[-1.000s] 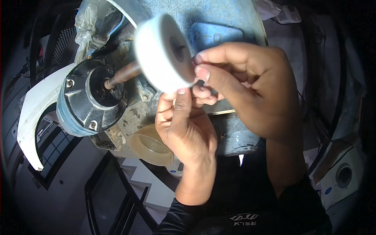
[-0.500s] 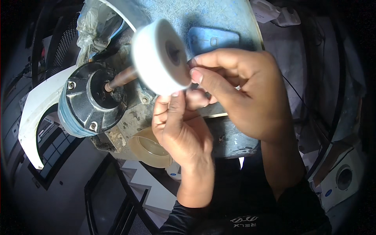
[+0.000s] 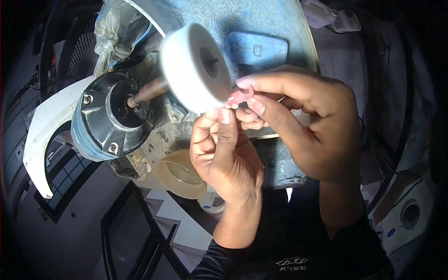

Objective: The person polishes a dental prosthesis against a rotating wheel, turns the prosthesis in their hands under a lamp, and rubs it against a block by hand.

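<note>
A small pink denture (image 3: 239, 97) with pale teeth along its lower edge is pinched between both hands, right beside the rim of a white polishing wheel (image 3: 182, 70). The wheel's blurred surface suggests it is turning, and whether the denture touches it I cannot tell. My left hand (image 3: 228, 154) is closed below the wheel, thumb and fingertips at the denture's lower left end. My right hand (image 3: 308, 116) grips the other end between thumb and forefinger. A rusty shaft (image 3: 151, 91) joins the wheel to a black motor housing (image 3: 114, 116) on the left.
A blue tray (image 3: 258, 48) lies behind the hands on a dusty, bluish surface (image 3: 205, 14). Below the motor sits a yellowish translucent cup (image 3: 179, 175). A knotted clear plastic bag (image 3: 109, 37) hangs at the far left, and a white curved guard (image 3: 39, 135) stands beside the motor.
Both hands have shifted slightly right, away from the wheel. The pink denture, mostly hidden before, now shows between the fingertips.
</note>
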